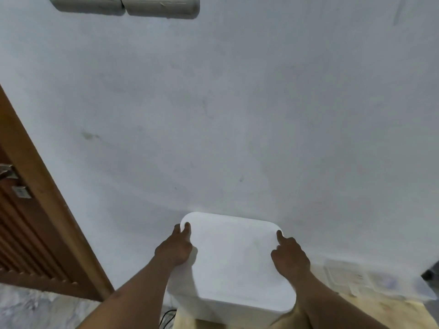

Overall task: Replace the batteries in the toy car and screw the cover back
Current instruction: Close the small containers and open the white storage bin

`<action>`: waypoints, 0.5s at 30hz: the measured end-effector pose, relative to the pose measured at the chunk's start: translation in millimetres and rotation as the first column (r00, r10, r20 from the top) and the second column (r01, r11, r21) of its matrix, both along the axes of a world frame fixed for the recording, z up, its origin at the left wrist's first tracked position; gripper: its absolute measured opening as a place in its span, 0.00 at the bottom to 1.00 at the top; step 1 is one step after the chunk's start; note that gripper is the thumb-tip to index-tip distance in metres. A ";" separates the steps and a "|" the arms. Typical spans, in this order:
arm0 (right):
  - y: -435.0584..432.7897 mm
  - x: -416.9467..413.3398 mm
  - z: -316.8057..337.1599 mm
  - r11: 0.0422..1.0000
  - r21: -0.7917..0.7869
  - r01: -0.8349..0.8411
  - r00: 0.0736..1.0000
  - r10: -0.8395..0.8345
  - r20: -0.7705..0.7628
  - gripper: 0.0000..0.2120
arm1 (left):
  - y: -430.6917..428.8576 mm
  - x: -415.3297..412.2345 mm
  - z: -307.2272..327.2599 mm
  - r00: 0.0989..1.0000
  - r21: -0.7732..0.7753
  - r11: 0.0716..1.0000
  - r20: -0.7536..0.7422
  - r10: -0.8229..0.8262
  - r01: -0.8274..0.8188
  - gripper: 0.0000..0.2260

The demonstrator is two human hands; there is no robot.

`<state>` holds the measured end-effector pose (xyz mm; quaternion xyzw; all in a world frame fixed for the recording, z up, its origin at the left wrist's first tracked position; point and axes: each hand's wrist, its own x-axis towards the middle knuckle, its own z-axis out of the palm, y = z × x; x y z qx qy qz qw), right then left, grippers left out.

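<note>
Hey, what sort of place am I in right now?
Likely a room in a home: a plain white wall with switch plates, a wooden door with a metal handle at the left, and a marbled floor. The left hand and right hand hold a white box.

Wall [237,103]: plain white, faint smudges, even dull light. Two grey switch plates [126,4] at top edge. Left: brown wooden door frame [47,205], slatted door [28,245] with metal handle [7,170]. Lower left: grey marbled floor [35,307]. Black cable [167,317] near bottom.
</note>
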<state>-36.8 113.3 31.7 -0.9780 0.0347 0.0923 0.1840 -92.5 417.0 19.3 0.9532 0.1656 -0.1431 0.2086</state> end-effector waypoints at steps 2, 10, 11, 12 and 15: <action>-1.5 3.8 -1.6 1.000 -0.016 -0.003 1.000 0.003 -0.005 0.29 | 0.7 2.2 -1.2 1.000 -0.035 0.999 -0.011 0.008 -0.008 0.30; -1.8 1.7 -4.9 1.000 0.008 0.004 1.000 -0.003 -0.005 0.30 | -9.5 -1.6 -1.7 0.991 -0.126 0.983 -0.006 0.133 -0.133 0.32; -2.3 2.3 -3.0 1.000 0.007 0.000 1.000 0.000 -0.013 0.30 | -9.8 -0.9 0.4 0.991 -0.132 0.982 -0.010 0.132 -0.132 0.32; -2.3 2.1 -0.3 1.000 0.017 -0.005 1.000 0.005 -0.023 0.30 | -9.9 -0.5 2.9 0.992 -0.130 0.984 -0.013 0.124 -0.125 0.31; -1.9 -7.6 9.0 0.999 0.047 -0.021 0.997 0.024 -0.071 0.31 | -9.9 -5.0 9.9 0.991 -0.158 0.978 -0.024 0.135 -0.137 0.30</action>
